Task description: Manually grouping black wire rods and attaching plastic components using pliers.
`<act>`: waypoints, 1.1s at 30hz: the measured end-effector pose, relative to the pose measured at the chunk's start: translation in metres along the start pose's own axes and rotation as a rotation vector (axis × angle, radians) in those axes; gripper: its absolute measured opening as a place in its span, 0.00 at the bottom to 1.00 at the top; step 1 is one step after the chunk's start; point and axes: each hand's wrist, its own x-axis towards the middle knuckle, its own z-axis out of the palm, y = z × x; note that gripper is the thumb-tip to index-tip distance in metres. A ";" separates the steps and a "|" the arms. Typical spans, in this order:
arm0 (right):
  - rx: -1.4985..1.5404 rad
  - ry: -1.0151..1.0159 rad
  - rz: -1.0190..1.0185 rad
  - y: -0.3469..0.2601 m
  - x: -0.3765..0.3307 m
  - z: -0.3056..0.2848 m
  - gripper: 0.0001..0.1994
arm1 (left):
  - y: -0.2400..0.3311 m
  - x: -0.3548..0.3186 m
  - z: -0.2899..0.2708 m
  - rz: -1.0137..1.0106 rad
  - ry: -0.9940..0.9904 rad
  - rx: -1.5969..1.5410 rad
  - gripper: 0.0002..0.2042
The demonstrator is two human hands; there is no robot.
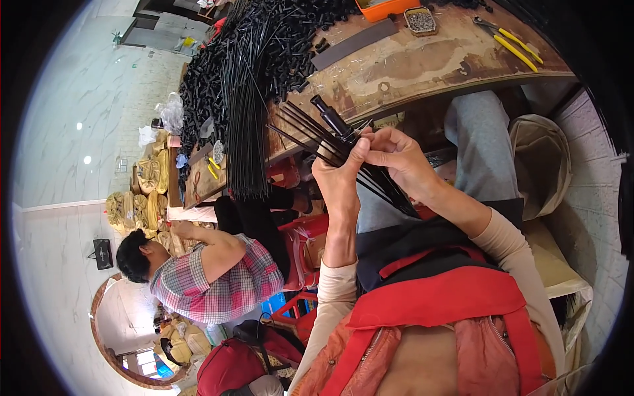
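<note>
My left hand (339, 173) is closed around a bundle of thin black rods (304, 121), which fan out past the thumb and run down over my lap. A stepped black plastic tube fitting (332, 117) rises from the same grip, tilted to the upper left. Close against it, my right hand (400, 158) has its thumb and forefinger pinched together at the fitting's lower end. A thin, pale sliver like wire shows by those fingertips; the fingers hide what exactly they hold.
The worn wooden bench (422, 63) bears a heap of black fittings (290, 39), a long pile of black rods (246, 125), a grey strip (354, 45), a tub of small metal bits (421, 22) and yellow-handled pliers (515, 49). A co-worker in a plaid shirt (218, 284) sits at left.
</note>
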 end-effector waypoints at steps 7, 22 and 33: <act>0.125 -0.052 0.146 -0.003 0.003 -0.012 0.09 | 0.000 -0.004 0.011 0.024 0.076 0.159 0.07; 0.074 0.050 0.047 -0.004 -0.009 -0.001 0.05 | 0.002 -0.004 0.011 0.044 0.012 0.108 0.03; -0.195 0.135 -0.122 0.006 -0.028 0.023 0.04 | 0.005 -0.013 -0.011 -0.011 -0.232 -0.118 0.12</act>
